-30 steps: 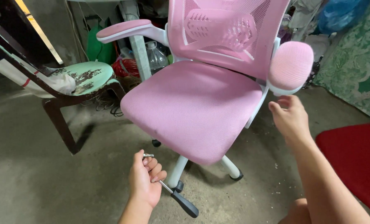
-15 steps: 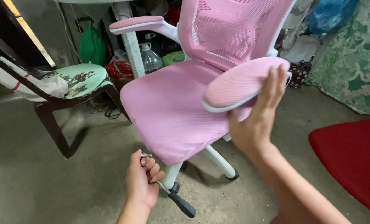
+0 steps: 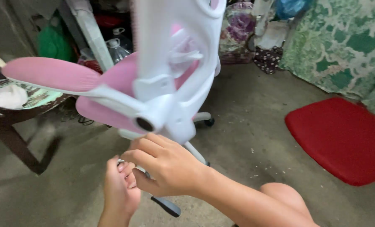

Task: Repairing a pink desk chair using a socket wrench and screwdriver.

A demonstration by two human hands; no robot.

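A: Where do we stand with the chair (image 3: 170, 63)?

B: It rises just above and beyond our hands, upright on its base, its white back turned toward us. Seat, back and the pink armrest (image 3: 48, 73), up and to the left of our left hand, all look mounted. One caster (image 3: 209, 122) shows beyond our right hand.

A: And the hands?

B: Our left hand (image 3: 120, 191) is a closed fist round the tool (image 3: 166, 205). Its dark handle sticks out below the fist, toward us and to the right; a bit of metal shows at the top of the fist. Our right hand (image 3: 166, 164) reaches across and lies over the left, fingers curled down onto that metal end. Whether it pinches the end or only touches it, we cannot tell.

A: So is the tool on the chair?

B: No. It sits between our hands, just under the armrest joint (image 3: 144, 124), apart from it. That joint has a dark round hole; we cannot tell whether a bolt is in it.

A: What would we call done, then?

B: By our reading the big parts are together and the chair stands. Any tightening near that joint is not under way, since the tool touches nothing but our hands.

A: Anything else around?

B: A red cushion (image 3: 339, 138) on the floor well to the right of our right hand, and a wooden chair (image 3: 11, 126) off to the left of our left.
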